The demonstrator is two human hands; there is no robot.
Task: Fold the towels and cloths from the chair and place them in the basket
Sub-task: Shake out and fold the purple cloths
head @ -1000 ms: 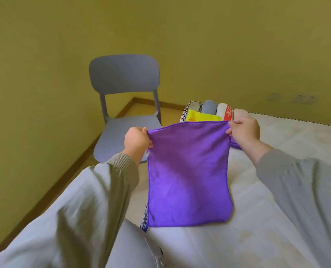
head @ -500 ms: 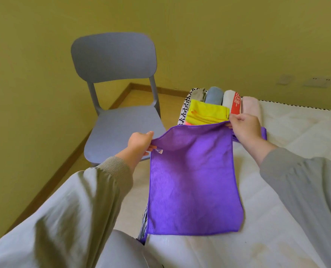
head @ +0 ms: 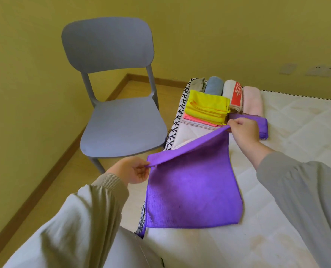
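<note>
You hold the purple cloth [head: 191, 190] by its two upper corners at the left edge of the mattress [head: 296, 136].
Your left hand [head: 130, 170] pinches one corner just off that edge; your right hand [head: 243, 130] pinches the other, farther in, touching a folded purple cloth [head: 263, 125]. The held cloth's lower half lies flat on the mattress. A folded yellow cloth [head: 207, 105] sits towards the far left corner. The grey chair [head: 120, 120] stands beside the mattress.

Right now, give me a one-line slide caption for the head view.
Left hand and right hand pinch top corners of the purple cloth over the mattress.
</note>
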